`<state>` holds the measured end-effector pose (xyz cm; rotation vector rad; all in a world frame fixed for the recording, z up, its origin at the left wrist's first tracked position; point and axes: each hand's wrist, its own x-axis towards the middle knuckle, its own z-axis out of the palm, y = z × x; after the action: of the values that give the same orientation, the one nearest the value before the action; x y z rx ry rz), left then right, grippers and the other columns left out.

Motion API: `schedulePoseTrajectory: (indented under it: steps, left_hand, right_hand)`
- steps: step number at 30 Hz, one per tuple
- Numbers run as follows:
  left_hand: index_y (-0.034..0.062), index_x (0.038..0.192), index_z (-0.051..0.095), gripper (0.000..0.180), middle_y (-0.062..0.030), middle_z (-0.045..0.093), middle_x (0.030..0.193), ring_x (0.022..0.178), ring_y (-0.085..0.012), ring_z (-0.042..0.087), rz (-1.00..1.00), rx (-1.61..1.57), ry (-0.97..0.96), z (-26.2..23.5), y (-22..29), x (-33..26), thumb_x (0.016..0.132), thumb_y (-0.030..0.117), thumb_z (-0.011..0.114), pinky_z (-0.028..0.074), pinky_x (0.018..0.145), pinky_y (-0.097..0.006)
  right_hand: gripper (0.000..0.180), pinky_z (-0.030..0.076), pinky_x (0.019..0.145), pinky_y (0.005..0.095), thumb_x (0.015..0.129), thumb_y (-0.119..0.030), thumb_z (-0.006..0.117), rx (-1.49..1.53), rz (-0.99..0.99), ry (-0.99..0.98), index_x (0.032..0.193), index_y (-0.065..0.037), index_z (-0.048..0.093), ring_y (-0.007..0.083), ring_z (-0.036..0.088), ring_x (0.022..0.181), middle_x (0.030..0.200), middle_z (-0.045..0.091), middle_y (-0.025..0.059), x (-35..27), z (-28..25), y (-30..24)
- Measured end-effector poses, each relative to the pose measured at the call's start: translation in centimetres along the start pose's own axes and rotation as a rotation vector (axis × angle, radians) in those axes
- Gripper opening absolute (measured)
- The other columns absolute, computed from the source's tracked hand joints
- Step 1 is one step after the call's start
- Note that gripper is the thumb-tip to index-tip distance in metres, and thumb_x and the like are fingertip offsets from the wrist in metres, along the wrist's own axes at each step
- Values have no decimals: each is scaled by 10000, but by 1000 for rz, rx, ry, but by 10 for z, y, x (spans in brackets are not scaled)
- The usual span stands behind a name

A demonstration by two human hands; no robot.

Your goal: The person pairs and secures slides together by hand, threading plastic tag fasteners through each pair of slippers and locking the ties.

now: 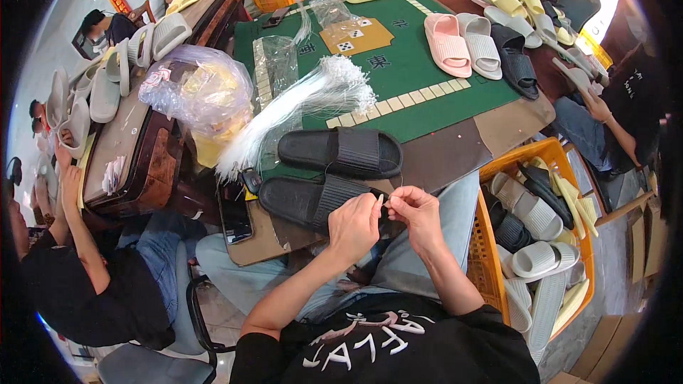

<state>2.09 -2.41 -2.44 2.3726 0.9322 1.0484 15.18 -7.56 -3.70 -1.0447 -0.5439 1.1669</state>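
Observation:
At the table's near edge my left hand and my right hand meet with fingertips pinched together. Something tiny and pale shows between them, too small to name. Just beyond lie two black slide sandals, side by side with their toes to the right. My left hand covers part of the nearer black slide. Behind the pair spreads a large bundle of thin white strings, probably tag fasteners, partly over clear plastic.
A yellow crate full of mixed slides stands at my right. Pink and grey slides sit on the green table cover. A stuffed plastic bag is at left. A phone lies near the edge. People work on both sides.

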Motion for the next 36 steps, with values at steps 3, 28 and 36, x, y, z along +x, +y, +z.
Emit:
schedulePoseTrajectory:
  steps: [3, 28, 36]
  left_hand:
    - [37, 716, 481, 155, -101, 530, 638, 613, -293, 554, 9, 17, 6, 1, 0, 0, 856, 97, 508, 412, 524, -388]
    - [60, 700, 466, 169, -94, 542, 660, 641, -277, 561, 50, 135, -26, 5, 2, -2, 831, 141, 535, 437, 523, -380]
    - [62, 695, 474, 166, -91, 552, 660, 641, -271, 563, 54, 143, -33, 4, 2, -3, 826, 142, 538, 437, 521, -379]
  right_hand:
    - [54, 488, 605, 199, 821, -71, 641, -10, -22, 10, 861, -35, 635, 73, 578, 651, 758, 638, 27, 0, -1, 1]
    - [25, 449, 595, 190, 816, -20, 595, -279, -162, -32, 795, -23, 583, 48, 519, 656, 735, 563, -16, 3, -2, 6]
    - [45, 438, 593, 202, 819, -20, 595, -335, -201, -90, 778, -2, 594, 50, 508, 647, 718, 579, -13, 7, -7, 4]
